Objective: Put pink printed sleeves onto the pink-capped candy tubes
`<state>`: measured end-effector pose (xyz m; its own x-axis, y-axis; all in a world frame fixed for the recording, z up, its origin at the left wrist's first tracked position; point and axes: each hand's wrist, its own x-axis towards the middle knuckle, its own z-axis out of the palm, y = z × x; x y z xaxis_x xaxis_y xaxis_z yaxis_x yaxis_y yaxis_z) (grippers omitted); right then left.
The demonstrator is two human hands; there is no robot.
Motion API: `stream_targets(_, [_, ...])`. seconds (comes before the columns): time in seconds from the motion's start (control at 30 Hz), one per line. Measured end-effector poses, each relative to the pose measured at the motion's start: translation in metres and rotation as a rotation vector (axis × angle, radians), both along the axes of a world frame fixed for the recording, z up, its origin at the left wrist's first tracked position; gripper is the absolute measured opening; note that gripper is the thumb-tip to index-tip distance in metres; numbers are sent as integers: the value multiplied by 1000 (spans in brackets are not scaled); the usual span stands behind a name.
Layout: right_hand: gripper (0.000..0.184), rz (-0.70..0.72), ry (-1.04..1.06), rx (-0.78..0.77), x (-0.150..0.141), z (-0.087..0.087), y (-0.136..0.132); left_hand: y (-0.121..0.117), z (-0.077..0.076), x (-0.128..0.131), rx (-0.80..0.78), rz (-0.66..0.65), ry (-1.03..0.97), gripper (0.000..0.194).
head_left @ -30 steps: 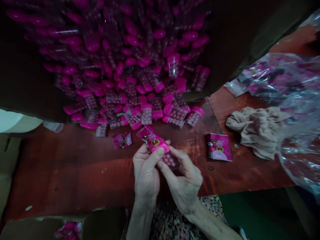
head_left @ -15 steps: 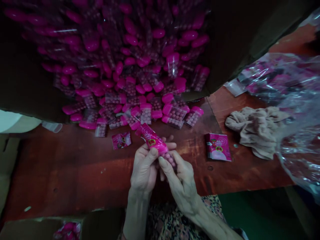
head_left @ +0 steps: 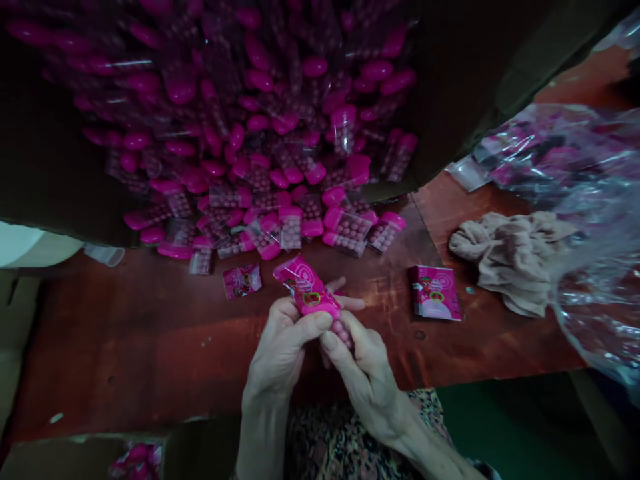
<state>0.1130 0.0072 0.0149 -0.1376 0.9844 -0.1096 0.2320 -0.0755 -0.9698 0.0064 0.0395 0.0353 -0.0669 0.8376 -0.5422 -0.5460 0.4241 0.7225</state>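
Both hands meet over the near part of the red-brown table. My left hand [head_left: 280,340] pinches a glossy pink printed sleeve [head_left: 306,287], its thumb lying across the lower end. In my right hand [head_left: 367,367] is a small clear candy box [head_left: 343,331] of pink balls, gripped between thumb and fingers. The sleeve covers the upper end of the box, and the box's lower part shows between my hands. Some fingers of both hands are hidden behind the pack. Beyond them, a loose pink sleeve [head_left: 242,280] lies flat on the table.
A dark carton [head_left: 450,100] on its side spills many pink-capped candy boxes [head_left: 347,230] toward me. On the right are a stack of pink sleeves [head_left: 436,293], a crumpled cloth [head_left: 515,257] and a clear plastic bag [head_left: 600,300]. Another carton [head_left: 65,457] with pink packs stands below the table edge.
My left thumb has slid down and across the sleeve, toward the box. The sleeve and box have shifted slightly toward me and right. The left hand's far fingers reach out more.
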Motion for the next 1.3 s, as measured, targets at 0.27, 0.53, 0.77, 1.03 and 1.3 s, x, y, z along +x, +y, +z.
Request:
stream_targets(0.27, [12, 27, 9, 49, 3, 9, -3, -11, 1, 3, 177, -269, -48, 13])
stream_targets(0.53, [25, 92, 487, -367, 0, 9, 7, -10, 5, 3, 71, -170, -19, 27])
stream_targets(0.77, [44, 34, 28, -315, 2, 10, -12, -12, 5, 5, 59, -155, 111, 20])
stream_targets(1.03, [34, 16, 15, -199, 5, 6, -11, -15, 0, 4, 78, -245, -40, 25])
stream_targets(1.3, [34, 40, 22, -221, -2, 22, -4, -11, 1, 11, 116, -80, -45, 17])
